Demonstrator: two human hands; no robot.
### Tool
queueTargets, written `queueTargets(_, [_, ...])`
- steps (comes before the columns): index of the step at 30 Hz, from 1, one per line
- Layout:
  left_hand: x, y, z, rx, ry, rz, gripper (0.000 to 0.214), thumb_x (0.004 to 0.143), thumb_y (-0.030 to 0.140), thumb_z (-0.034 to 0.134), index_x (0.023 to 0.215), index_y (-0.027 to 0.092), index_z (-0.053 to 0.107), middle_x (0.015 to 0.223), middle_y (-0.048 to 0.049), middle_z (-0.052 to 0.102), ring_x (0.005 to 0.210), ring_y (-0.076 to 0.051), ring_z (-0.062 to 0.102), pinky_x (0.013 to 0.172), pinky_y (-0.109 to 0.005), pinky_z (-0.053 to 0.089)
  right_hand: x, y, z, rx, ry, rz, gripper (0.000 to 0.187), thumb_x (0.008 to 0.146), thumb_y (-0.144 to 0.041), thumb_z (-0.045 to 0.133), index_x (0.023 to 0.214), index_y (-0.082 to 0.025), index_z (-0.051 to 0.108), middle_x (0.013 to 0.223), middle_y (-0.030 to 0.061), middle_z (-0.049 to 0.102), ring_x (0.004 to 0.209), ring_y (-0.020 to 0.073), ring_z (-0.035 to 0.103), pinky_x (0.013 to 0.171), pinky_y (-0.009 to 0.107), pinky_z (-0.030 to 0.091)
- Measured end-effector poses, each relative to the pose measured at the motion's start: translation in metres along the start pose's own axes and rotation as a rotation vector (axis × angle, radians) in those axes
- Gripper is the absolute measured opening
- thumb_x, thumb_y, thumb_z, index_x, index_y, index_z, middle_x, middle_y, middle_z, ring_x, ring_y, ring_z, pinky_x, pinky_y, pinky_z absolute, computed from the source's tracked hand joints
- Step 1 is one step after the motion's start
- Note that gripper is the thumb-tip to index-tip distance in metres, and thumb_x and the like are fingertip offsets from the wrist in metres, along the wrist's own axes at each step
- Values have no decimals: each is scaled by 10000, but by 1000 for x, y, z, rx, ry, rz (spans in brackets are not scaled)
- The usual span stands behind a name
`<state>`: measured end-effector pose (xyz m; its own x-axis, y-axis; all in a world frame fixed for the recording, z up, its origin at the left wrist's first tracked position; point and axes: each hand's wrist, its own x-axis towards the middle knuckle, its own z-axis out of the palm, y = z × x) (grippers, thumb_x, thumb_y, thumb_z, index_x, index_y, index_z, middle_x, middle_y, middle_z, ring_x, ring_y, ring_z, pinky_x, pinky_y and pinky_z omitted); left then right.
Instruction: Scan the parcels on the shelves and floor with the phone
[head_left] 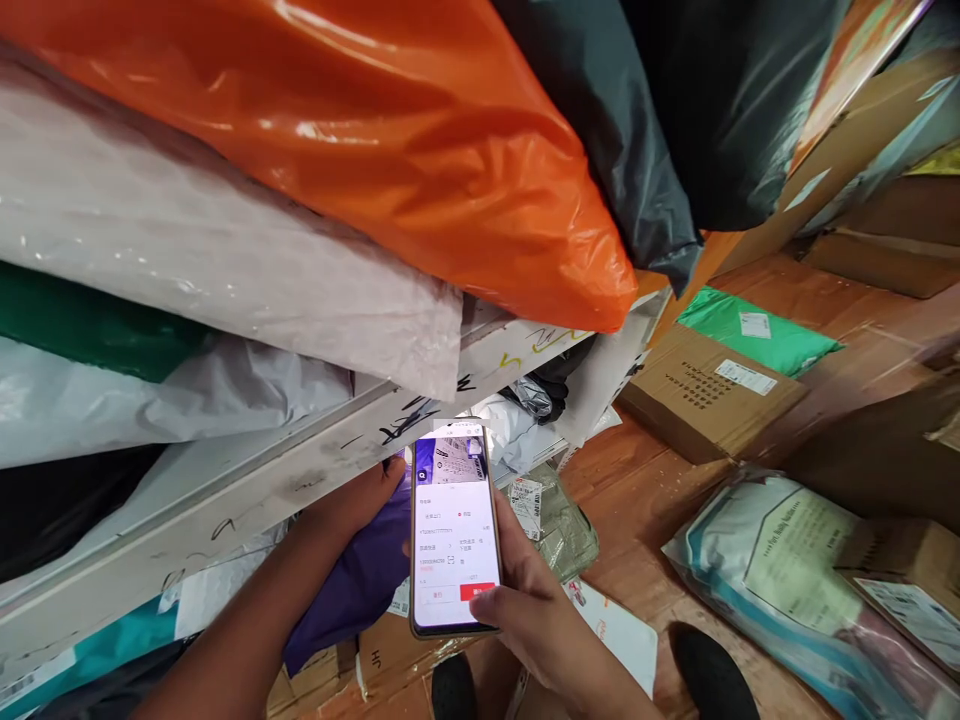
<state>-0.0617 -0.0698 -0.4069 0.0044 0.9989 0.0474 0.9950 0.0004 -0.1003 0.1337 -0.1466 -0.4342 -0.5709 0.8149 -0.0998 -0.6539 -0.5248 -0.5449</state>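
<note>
The phone [452,530] was positioned in front of the shelf [225,520], toward the right end of the shelf's visible front edge. Its long axis ran away from the wearer, top end toward that edge; the lit screen faced the wearer.

The right hand [536,590] was the nearer hand and bore the phone, which lay to the left of its palm. Grip state: closed around the phone's lower half, thumb over the red button [478,592] at the screen's lower right corner.

The left hand [382,490] was located left of the phone's upper end, at the upper part of a purple parcel [337,590]. The phone hid part of this hand; whether its fingers pinched the parcel could not be determined.

Above, a white bubble-wrap parcel [225,230] and an orange parcel [420,150] projected past the shelf's front edge. To the right, a cardboard box [705,400] rested on the floor [637,485].
</note>
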Motion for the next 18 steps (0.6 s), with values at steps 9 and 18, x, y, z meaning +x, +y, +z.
queueTargets(9, [-1, 0, 1, 28, -92, -67, 577, 828, 375, 356, 1309, 70, 452, 1357, -209, 501, 1258, -361, 467, 1047, -459, 386, -17, -2, -5, 44, 43, -24, 903, 653, -92, 669, 1418, -320, 248, 1215, 22, 668, 1093, 212, 622, 870, 344, 457])
queueTargets(18, [11, 19, -9, -234, 99, 103, 634, 870, 593, 322, 1312, 170, 490, 1278, -124, 591, 1239, -266, 495, 1085, -416, 346, -57, 6, -35, 371, 187, 19, 547, 612, -438, 728, 1136, -316, 628, 1155, 51, 714, 1049, 342, 655, 880, 505, 506])
